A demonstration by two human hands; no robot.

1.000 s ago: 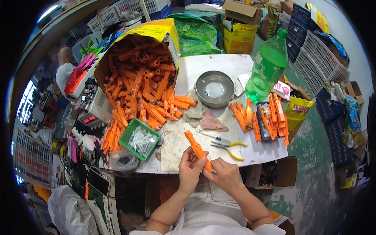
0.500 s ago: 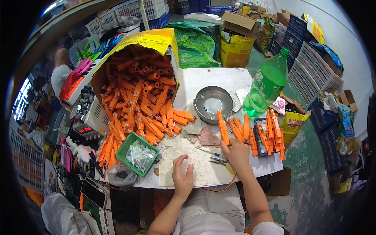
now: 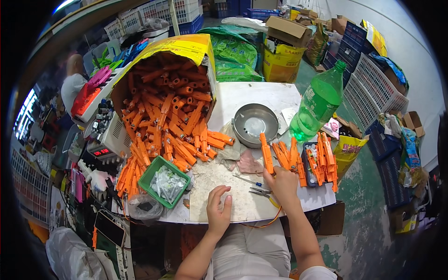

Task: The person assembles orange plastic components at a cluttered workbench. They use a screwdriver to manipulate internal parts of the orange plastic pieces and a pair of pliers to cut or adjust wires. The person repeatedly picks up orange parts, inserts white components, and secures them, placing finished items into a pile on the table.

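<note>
My right hand point(image 3: 283, 185) is closed around the lower end of an orange plastic toy-gun-like part point(image 3: 266, 155), which points away from me. More orange parts point(image 3: 291, 154) lie just to its right. Over the near edge of the worktable my left hand point(image 3: 218, 209) is empty, its fingers loosely curved and apart from the thumb. Between the hands lie pliers point(image 3: 267, 196) with yellow handles and a thin screwdriver point(image 3: 248, 180). A green tray point(image 3: 151, 191) of small clear plastic pieces stands to the left of my left hand.
A large yellow carton point(image 3: 201, 45) spills a heap of orange parts point(image 3: 175, 123) across the table. Beyond my right hand stand a metal bowl point(image 3: 240, 135) and a tall green bottle point(image 3: 322, 95). Rags point(image 3: 249, 163) lie before the bowl. A person point(image 3: 72, 88) is at far left.
Both hands stay almost in place, and the right keeps its hold on the orange part. The whole view has shifted very slightly.
</note>
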